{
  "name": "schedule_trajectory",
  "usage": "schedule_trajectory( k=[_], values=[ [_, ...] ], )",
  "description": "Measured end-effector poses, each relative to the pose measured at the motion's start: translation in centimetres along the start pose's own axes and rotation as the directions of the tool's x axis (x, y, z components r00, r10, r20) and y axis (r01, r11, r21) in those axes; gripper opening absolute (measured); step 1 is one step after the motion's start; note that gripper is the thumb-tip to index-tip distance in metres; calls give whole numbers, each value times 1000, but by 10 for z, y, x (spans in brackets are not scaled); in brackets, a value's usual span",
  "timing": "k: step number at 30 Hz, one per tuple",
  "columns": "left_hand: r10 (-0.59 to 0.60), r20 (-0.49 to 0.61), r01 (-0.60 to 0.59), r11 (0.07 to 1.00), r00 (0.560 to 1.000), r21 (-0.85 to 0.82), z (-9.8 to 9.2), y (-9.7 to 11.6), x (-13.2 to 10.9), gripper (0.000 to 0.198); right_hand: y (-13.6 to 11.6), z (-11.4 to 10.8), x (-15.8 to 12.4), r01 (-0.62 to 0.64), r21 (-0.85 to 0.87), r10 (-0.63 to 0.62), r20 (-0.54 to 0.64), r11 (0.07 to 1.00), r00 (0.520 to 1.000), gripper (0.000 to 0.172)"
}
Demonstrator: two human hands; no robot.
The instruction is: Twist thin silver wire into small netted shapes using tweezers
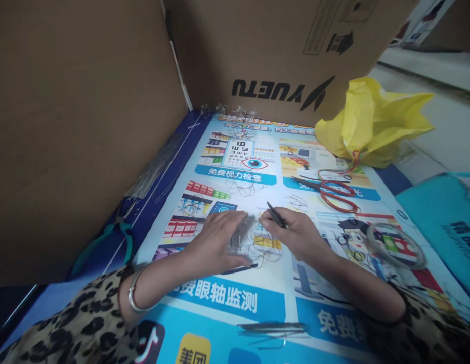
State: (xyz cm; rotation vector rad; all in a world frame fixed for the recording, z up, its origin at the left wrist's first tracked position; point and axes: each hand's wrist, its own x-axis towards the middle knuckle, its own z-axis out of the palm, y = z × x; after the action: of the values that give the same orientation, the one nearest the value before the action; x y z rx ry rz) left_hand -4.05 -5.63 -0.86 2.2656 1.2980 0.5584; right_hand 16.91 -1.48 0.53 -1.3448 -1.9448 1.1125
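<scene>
My left hand [219, 240] rests on the printed poster [235, 167], its fingers closed on a small grey bundle of thin wire [242, 233]. My right hand [293, 230] sits just right of it, pinching a thin dark tool [275, 216] whose tip points up and left. Loops of fine wire [263, 250] lie on the poster between and below both hands. A silver bangle [136, 296] is on my left wrist.
Red-handled scissors [335, 194] lie right of the hands, near a yellow plastic bag [371, 124]. Green-handled pliers [113, 235] and a sheaf of straight wires [155, 167] lie left. Cardboard boxes [280, 45] wall the back and left. A clear round lid [396, 245] sits right; cut wires [270, 331] lie near.
</scene>
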Motion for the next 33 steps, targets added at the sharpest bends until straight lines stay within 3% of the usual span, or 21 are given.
schedule_trajectory(
  k=[10, 15, 19, 24, 29, 33],
  values=[
    [-1, -93, -15, 985, 996, -173, -1, 2, -1, 71, -1, -13, 12, -169, 359, 93, 221, 918, 971, 26],
    [-86, -129, 38, 940, 988, -339, -4, 10, -1, 63, -5, -16, 13, -238, 454, 96, 315, 858, 944, 25],
    [-140, -103, 89, 916, 985, -392, -9, 15, -2, 53, -4, -17, 13, -243, 452, 104, 310, 858, 945, 24],
    [-109, -61, 70, 887, 992, -456, -11, 16, 0, 41, -5, -17, 12, -259, 448, 122, 311, 856, 943, 24],
    [-111, -121, 39, 872, 986, -488, -7, 15, 6, 10, -8, -15, 11, -265, 431, 128, 321, 863, 938, 27],
    [-110, -179, 13, 882, 978, -471, -7, 13, 6, 15, -8, -15, 12, -274, 404, 152, 309, 873, 939, 27]
  ],
)
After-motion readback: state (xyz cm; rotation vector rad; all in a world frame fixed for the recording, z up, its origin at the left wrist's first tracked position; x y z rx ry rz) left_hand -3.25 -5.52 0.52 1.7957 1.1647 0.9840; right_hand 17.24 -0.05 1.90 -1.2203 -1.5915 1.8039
